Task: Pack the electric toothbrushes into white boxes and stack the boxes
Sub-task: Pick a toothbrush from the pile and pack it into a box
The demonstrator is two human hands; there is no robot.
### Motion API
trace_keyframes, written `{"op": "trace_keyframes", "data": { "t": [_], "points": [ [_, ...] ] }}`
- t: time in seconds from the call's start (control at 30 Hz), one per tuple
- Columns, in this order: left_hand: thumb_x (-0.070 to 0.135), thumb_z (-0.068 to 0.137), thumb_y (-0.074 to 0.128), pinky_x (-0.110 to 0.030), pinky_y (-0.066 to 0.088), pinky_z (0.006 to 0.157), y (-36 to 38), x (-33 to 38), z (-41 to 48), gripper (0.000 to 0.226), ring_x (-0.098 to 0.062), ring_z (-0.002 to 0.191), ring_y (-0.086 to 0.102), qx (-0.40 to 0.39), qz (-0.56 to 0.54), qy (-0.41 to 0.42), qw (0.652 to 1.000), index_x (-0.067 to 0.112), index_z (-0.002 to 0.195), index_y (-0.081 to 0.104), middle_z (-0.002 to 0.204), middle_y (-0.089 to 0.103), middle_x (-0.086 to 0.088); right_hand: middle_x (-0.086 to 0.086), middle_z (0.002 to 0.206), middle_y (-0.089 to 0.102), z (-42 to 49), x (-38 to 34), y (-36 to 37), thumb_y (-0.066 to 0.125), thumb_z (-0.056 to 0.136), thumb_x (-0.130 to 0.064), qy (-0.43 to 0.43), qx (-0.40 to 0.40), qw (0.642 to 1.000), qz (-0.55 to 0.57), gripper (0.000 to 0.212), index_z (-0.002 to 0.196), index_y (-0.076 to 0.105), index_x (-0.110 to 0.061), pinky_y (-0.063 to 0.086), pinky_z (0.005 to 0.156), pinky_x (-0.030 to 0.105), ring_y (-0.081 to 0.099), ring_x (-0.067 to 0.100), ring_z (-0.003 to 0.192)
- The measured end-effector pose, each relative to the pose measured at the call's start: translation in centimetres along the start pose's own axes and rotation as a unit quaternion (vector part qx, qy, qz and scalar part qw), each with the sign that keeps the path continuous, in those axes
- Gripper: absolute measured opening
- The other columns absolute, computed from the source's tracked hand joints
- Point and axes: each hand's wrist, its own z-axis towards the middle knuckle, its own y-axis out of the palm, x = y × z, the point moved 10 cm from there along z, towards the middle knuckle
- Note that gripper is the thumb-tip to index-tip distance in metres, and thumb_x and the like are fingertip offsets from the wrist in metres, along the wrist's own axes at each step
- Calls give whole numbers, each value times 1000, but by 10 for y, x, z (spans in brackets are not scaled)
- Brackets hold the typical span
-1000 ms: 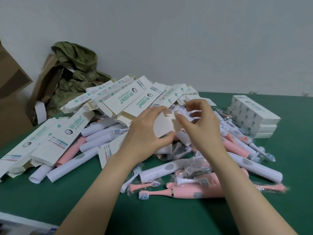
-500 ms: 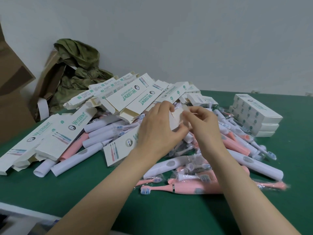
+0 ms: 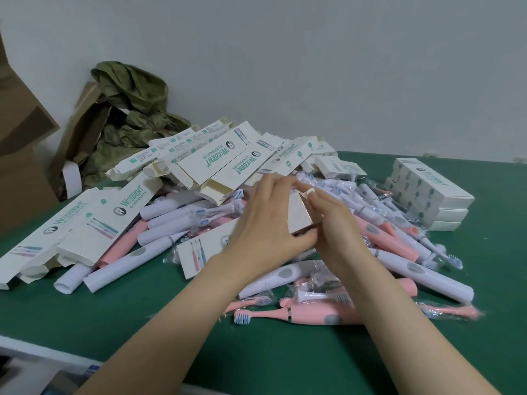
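Both hands met over the heap on the green table (image 3: 85, 323): the left hand (image 3: 268, 223) wrapped a long white cardboard box (image 3: 298, 216), its long axis running away from the person, while the right hand (image 3: 332, 223) pinched its far flap. Loose pink and lilac toothbrushes (image 3: 399, 273) lay beneath, too many to count. Three packed white boxes (image 3: 427, 192) sat stacked to the right, nearer the right hand.

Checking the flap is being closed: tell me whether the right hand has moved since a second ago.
Yes. The right hand has come down and toward the person, away from the flat cartons, its fingers on the white box.
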Motion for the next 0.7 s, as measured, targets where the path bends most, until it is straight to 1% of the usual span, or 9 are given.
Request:
{"op": "trace_keyframes", "data": {
  "t": [0.07, 0.13, 0.23, 0.33, 0.43, 0.53, 0.57, 0.63, 0.7],
  "points": [
    [42, 70, 72, -28, 35, 87, -3, -19, -11, 73, -17, 112, 36, -26, 93, -30, 995, 16, 131, 41, 120, 41, -2, 1, 86, 74, 1, -3, -2, 42, 100, -16, -17, 4, 1000, -17, 26, 107, 66, -19, 50, 71, 28, 67, 12, 78],
    [42, 72, 72, -34, 41, 82, -9, -37, -19, 64, -21, 107, 44, -42, 113, -65, 991, 19, 126, 49, 112, 50, -2, -3, 82, 73, 1, -4, 1, 44, 100, -15, -30, -1, 999, -38, 25, 103, 68, -23, 51, 65, 23, 67, 8, 74],
    [35, 71, 75, -36, 41, 73, -11, -44, -17, 58, -23, 98, 51, -54, 90, -78, 991, 20, 123, 56, 100, 58, -3, -1, 104, 70, -2, -6, 6, 43, 99, -14, -68, 8, 990, -120, 29, 113, 67, -24, 50, 78, 26, 63, 10, 93],
    [35, 68, 73, -36, 41, 64, -4, -36, -6, 53, -24, 88, 53, -76, 84, -64, 991, 20, 116, 59, 88, 57, -1, -14, 117, 63, -9, -15, 2, 38, 101, -22, -125, 44, 969, -210, 33, 127, 58, -27, 45, 91, 25, 56, 5, 109],
    [35, 68, 75, -34, 39, 65, 0, -32, 3, 55, -25, 89, 53, -82, 127, -51, 987, 20, 118, 57, 86, 52, 1, -10, 135, 52, -10, -18, -2, 32, 103, -28, -151, 66, 948, -274, 39, 139, 44, -28, 38, 105, 30, 47, 7, 123],
    [33, 69, 77, -34, 39, 71, 1, -29, 11, 54, -25, 92, 53, -72, 175, -23, 982, 19, 116, 56, 95, 56, -4, -19, 139, 40, -11, -17, 10, 30, 103, -23, -178, 42, 934, -306, 44, 147, 31, -26, 32, 98, 7, 38, -4, 123],
    [32, 69, 77, -33, 37, 71, 1, -28, 12, 54, -25, 93, 53, -70, 181, -20, 981, 19, 117, 55, 98, 57, -4, -20, 141, 37, -11, -18, 13, 30, 103, -22, -182, 31, 930, -317, 45, 148, 28, -26, 29, 97, 4, 34, -6, 125],
    [30, 70, 76, -30, 32, 69, -2, -27, 13, 57, -24, 96, 53, -59, 177, -19, 982, 20, 122, 53, 100, 58, -3, -11, 143, 44, -11, -22, 18, 30, 103, -18, -199, 10, 930, -307, 42, 144, 33, -25, 34, 103, 19, 40, 2, 128],
    [31, 71, 76, -30, 32, 72, -7, -27, 11, 65, -24, 98, 52, -43, 185, -14, 982, 19, 129, 50, 103, 59, -3, -4, 128, 56, -12, -22, 21, 32, 102, -14, -204, 1, 936, -288, 35, 133, 41, -26, 41, 101, 36, 52, 12, 117]
  ]
}}
